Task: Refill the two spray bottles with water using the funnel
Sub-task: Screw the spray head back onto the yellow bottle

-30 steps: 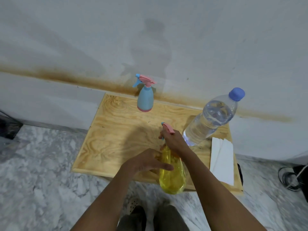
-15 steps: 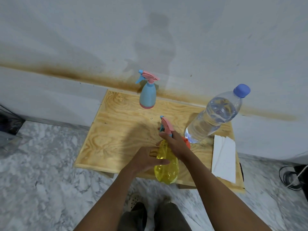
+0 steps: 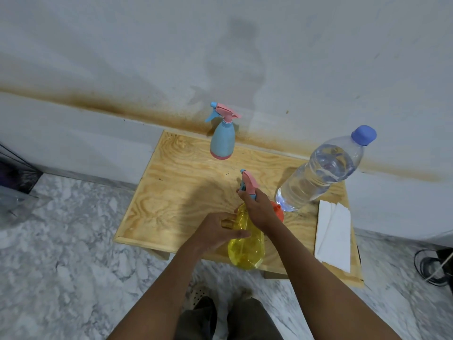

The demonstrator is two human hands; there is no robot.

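Observation:
A yellow spray bottle [image 3: 246,251] stands near the front edge of the wooden table [image 3: 171,192]. My left hand [image 3: 218,229] grips its body. My right hand [image 3: 259,207] grips its neck just under the pink spray head [image 3: 248,182]. An orange funnel [image 3: 278,212] lies behind my right hand, mostly hidden. A blue spray bottle [image 3: 222,141] with a pink head stands at the table's back edge. A large clear water bottle [image 3: 318,173] with a blue cap stands at the right.
White folded paper [image 3: 333,236] lies on the table's right side. A stained wall rises right behind the table. Marble floor surrounds it, with cables [image 3: 434,268] at the far right and a dark box [image 3: 17,177] at the left.
The view has shifted slightly. The yellow bottle now sits more upright on the table and the orange funnel shows behind my right hand. Both hands keep their grips.

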